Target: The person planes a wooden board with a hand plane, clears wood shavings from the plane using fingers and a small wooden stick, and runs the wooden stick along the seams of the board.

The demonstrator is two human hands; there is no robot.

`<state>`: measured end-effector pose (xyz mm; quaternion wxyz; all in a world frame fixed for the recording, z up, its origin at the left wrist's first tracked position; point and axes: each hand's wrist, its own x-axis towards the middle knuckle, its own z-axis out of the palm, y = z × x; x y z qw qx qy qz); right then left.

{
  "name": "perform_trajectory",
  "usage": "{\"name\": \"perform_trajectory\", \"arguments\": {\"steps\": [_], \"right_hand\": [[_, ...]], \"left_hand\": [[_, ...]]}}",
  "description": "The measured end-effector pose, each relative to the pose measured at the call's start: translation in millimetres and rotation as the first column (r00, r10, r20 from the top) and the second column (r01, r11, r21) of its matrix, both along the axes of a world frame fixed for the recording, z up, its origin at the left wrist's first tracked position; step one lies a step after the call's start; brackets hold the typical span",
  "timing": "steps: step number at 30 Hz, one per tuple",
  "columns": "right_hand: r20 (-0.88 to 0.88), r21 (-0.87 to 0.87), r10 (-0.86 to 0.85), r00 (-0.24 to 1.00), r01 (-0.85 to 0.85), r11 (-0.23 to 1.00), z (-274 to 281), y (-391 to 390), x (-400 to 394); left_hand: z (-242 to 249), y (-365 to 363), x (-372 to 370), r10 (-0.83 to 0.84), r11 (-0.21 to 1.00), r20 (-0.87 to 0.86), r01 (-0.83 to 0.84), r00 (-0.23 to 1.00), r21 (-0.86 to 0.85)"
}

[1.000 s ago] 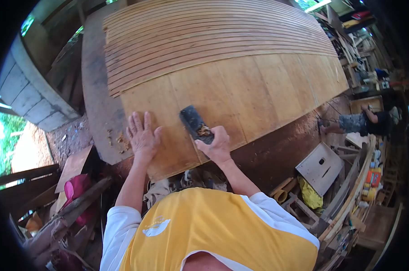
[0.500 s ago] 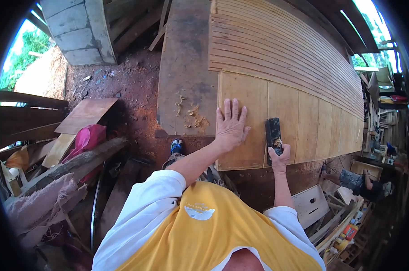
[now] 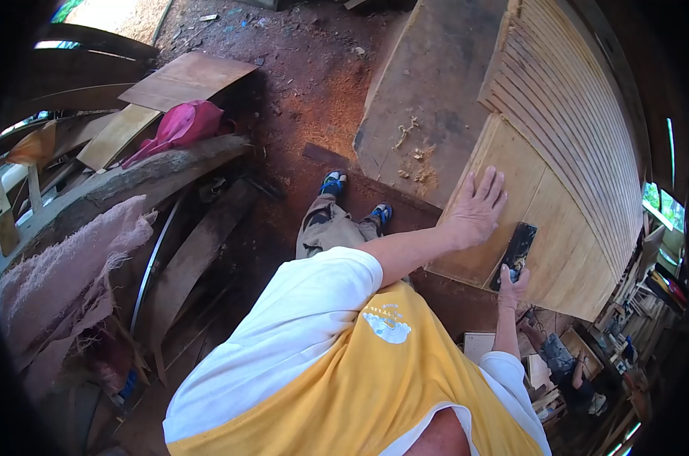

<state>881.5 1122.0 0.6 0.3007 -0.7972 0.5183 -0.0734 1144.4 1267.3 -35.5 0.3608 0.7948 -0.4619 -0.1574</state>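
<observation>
- The tabletop (image 3: 424, 87), a broad brown board with worn, stained patches, lies partly under the panel and shows beyond the panel's left edge.
- The pale wooden panel (image 3: 576, 228), marked by straight seams, has its near edge toward the wearer's body; its far part bears a set of long, narrow wooden strips (image 3: 565, 99), side by side with dark gaps between.
- Another person (image 3: 565, 365), in dark clothing, is beyond the panel's near right side, well apart from both of the wearer's hands.
- A frayed, dull pink cloth (image 3: 71, 266) hangs over the wood pile at left; a brighter pink cloth (image 3: 183, 128) lies beyond it.
- The left hand (image 3: 475, 216) rests palm down on the panel by its left edge, fingers somewhat spread and holding nothing.
- The black plane (image 3: 517, 251), long and narrow, lies on the panel at its near edge, right of the left hand.
- The right hand (image 3: 513, 289) grips the plane's near end, thumb against it; the other fingers are partly hidden.
- Curled wood shavings (image 3: 420, 163) lie loose on the tabletop near the panel's left edge.
</observation>
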Motion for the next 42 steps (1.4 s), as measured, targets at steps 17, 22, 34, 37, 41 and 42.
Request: {"name": "perform_trajectory", "arguments": {"steps": [17, 22, 34, 37, 41, 42], "right_hand": [[-0.081, -0.007, -0.066, 0.995, 0.066, 0.998, 9, 10, 9], [-0.112, -0.144, -0.103, 0.988, 0.086, 0.986, 11, 18, 14], [-0.002, -0.047, -0.250, 0.968, 0.250, 0.967, 14, 36, 7], [0.280, 0.302, -0.463, 0.841, 0.381, 0.874, 18, 51, -19], [0.512, 0.624, -0.639, 0.574, 0.263, 0.736, 24, 69, -83], [0.513, 0.648, -0.657, 0.552, 0.253, 0.719, 30, 70, -105]], "left_hand": [[4, -6, 2, -0.007, 1.000, -0.029, 0.008, 1.000, 0.021], [21, -7, 7, -0.067, 0.991, 0.021, 0.064, 0.998, 0.117], [22, -19, -14, -0.138, 0.940, 0.304, 0.029, 0.943, 0.339], [19, -19, -15, -0.155, 0.914, 0.363, -0.007, 0.919, 0.407], [22, -26, -24, -0.163, 0.864, 0.409, -0.071, 0.898, 0.499], [23, -30, -26, -0.159, 0.854, 0.419, -0.088, 0.894, 0.514]]}}
